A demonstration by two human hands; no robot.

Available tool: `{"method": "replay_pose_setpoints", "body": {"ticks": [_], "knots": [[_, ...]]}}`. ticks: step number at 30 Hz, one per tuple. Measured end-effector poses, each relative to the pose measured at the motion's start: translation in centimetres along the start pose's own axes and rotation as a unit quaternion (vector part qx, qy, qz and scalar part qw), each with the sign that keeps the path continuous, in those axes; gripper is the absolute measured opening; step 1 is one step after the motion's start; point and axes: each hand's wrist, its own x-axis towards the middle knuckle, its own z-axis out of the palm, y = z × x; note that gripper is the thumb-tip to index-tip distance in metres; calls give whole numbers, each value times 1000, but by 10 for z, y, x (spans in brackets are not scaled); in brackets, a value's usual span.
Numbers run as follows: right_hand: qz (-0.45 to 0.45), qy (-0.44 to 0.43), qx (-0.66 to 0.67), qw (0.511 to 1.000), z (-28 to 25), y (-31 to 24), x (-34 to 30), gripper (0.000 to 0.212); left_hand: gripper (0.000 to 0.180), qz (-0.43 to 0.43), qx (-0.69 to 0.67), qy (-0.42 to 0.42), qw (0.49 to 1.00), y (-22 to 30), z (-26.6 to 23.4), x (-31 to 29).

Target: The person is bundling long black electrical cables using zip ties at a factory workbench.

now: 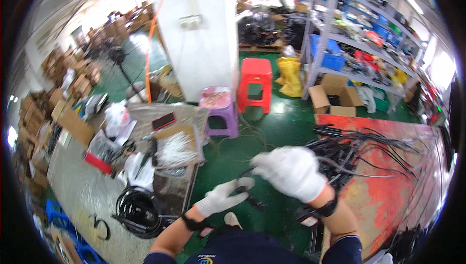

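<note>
Both my hands wear white knitted gloves and hold a short black cable (pixel 241 173) over the gap between two tables. My left hand (pixel 224 197) has its thumb and fingers about the cable's lower part, and a dark end (pixel 256 204) hangs just past the fingertips. Higher and to the right, my right hand (pixel 293 173) pinches the cable's upper part. Motion blurs the cable, so its exact shape is unclear. Close to my right hand, a pile of black cables (pixel 335 155) lies on the red-painted table (pixel 376 191). A coiled black cable bundle (pixel 138 213) rests on the left table (pixel 87 186).
Beyond my left hand stands a box of white strips (pixel 177 147), with a phone (pixel 164 121) behind it. A red roll (pixel 97 162) lies further left. Purple (pixel 221 118) and red stools (pixel 255 82) stand by a white pillar (pixel 206 36). Metal shelving (pixel 323 41) rises at the back right.
</note>
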Motion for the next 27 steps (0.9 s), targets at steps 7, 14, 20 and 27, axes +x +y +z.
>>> {"method": "replay_pose_setpoints", "body": {"ticks": [7,14,20,27], "knots": [[12,141,32,989,-33,20,43,15,26,-14,-268,-27,963,34,-24,43],[42,86,144,985,-43,72,22,22,28,-14,-292,-163,942,60,-54,56],[18,35,195,980,-21,114,18,23,22,-171,-363,-89,911,63,-34,48],[2,50,256,965,11,171,21,29,27,-81,-499,34,862,90,-34,57]]}}
